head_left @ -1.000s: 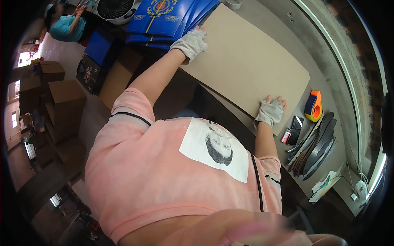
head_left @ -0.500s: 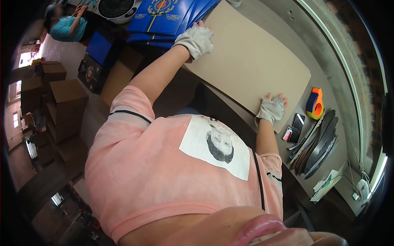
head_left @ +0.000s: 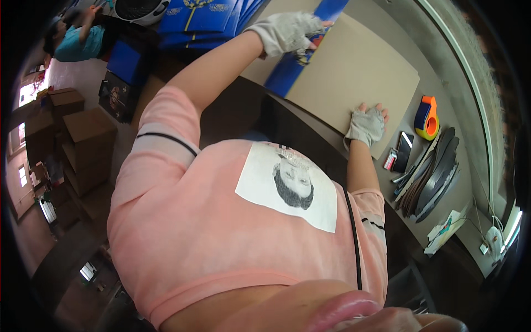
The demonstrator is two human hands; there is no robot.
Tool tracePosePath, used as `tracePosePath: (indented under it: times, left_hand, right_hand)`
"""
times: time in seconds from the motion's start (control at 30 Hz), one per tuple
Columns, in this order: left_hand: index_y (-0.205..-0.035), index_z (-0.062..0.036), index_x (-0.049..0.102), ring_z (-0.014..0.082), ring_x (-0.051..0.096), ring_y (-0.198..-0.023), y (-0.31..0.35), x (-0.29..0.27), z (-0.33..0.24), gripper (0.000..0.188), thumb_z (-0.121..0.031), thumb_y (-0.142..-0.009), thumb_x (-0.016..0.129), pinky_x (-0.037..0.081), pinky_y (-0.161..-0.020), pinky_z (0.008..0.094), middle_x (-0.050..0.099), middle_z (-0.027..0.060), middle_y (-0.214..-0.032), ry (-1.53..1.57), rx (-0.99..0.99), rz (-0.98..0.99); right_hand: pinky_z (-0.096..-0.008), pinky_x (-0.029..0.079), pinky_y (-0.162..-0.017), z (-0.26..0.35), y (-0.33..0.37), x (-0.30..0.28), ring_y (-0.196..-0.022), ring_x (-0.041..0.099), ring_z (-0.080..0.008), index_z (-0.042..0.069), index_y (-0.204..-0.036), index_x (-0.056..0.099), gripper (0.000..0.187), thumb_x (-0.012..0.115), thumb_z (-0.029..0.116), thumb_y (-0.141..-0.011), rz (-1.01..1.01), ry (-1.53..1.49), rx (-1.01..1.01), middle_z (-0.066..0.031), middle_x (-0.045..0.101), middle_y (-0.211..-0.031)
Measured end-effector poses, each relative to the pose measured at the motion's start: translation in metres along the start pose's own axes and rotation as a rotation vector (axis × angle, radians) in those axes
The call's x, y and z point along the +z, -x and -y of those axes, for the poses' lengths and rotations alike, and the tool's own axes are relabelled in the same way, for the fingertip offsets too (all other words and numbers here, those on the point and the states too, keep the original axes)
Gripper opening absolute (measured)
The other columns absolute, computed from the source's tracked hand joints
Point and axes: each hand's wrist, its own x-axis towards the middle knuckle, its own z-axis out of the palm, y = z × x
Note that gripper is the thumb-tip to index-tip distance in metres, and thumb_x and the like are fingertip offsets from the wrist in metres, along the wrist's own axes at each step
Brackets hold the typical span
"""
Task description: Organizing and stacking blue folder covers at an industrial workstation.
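Observation:
A large beige cardboard sheet point(head_left: 359, 72) lies on the worktable, plain side up. Along its left side a blue printed strip point(head_left: 283, 77) shows, folded over toward the right, with beige board visible left of it. My left hand point(head_left: 287, 34), in a whitish fingerless glove, rests across this strip with its fingers stretched out; the strip's middle is partly hidden under it. On the sheet's near right part, my right hand point(head_left: 366, 126), gloved alike, lies flat with spread fingers.
Blue printed folders point(head_left: 204, 22) are piled at the far left. Right of the sheet are an orange tape dispenser point(head_left: 426, 118), a dark phone point(head_left: 404, 150), a small red-and-white item point(head_left: 390, 159) and dark curved strips point(head_left: 434, 177). Cartons point(head_left: 88, 133) stand left; another person point(head_left: 80, 41) is beyond.
My left hand has moved right across the sheet, and the blue strip has come into view beneath it. My right hand stays flat in nearly the same place.

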Motion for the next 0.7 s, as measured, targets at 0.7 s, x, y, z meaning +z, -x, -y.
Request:
tracePosePath:
  times: [0.7]
  left_hand:
    - [-0.143,-0.0050,0.058,0.0347,0.047,-0.142,-0.034,0.080,-0.012,0.056,-0.036,-0.097,0.053,0.029,-0.123,0.0442,0.056,0.0217,-0.148,-0.164,0.160,0.036]
  right_hand:
    - [-0.0469,0.054,-0.095,0.116,-0.042,-0.018,-0.106,0.070,-0.0388,0.000,-0.117,0.072,0.068,0.069,0.061,-0.090,0.688,-0.925,0.259,-0.0236,0.073,-0.111]
